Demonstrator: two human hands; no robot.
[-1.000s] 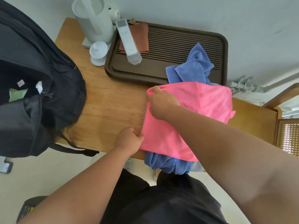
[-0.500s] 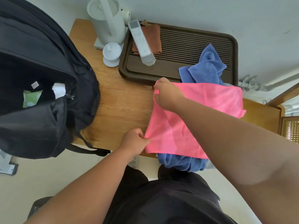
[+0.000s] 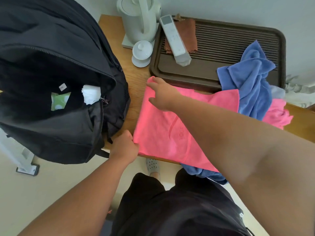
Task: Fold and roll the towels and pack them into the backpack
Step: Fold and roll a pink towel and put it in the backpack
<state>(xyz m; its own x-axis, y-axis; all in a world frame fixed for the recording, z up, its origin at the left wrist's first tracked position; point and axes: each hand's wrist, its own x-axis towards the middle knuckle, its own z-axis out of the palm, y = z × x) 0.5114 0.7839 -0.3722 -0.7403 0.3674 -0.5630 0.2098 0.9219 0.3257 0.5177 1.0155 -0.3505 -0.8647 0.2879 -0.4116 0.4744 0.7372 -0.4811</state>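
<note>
Pink towel lies flat under right hand, left hand pinching its corner.

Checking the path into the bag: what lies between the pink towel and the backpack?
Head view: only a bare strip of wooden table separates the pink towel and backpack; the left hand grips the towel's near corner.

We see a wooden counter, white kettle at the back, lidded white cup beside it, dark slatted tray, white remote lying across a brown cloth.
</note>
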